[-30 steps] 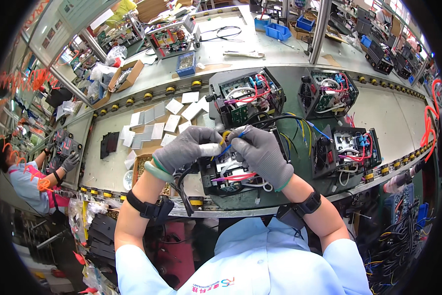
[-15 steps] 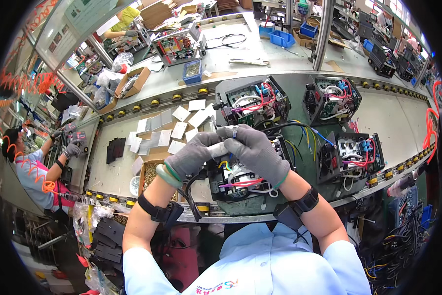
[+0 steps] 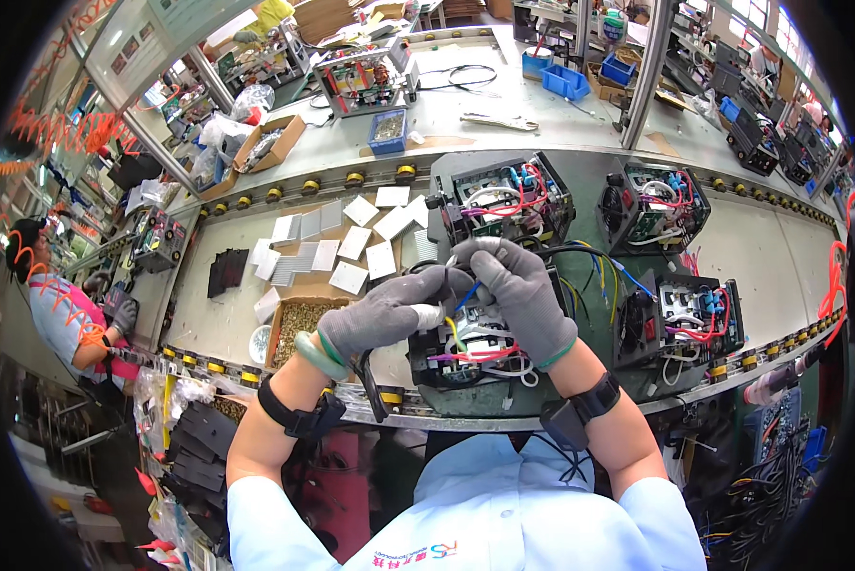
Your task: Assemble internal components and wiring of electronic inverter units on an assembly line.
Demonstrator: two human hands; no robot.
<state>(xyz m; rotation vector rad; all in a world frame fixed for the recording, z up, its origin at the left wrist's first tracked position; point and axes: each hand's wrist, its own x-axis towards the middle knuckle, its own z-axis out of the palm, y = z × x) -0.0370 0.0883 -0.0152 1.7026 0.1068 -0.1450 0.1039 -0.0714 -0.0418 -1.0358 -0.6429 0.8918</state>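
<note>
Now both gloved hands' fingers [image 3: 461, 278] pinch blue wire [image 3: 467, 297] above open unit [image 3: 465, 352].

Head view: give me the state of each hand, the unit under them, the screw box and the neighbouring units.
left hand: gloved, pinching wires
right hand: gloved, gripping wires
wires: held up between both hands
open unit: uncovered, wiring exposed
screw box: open, nearly full
neighbouring units: uncovered, untouched
</note>
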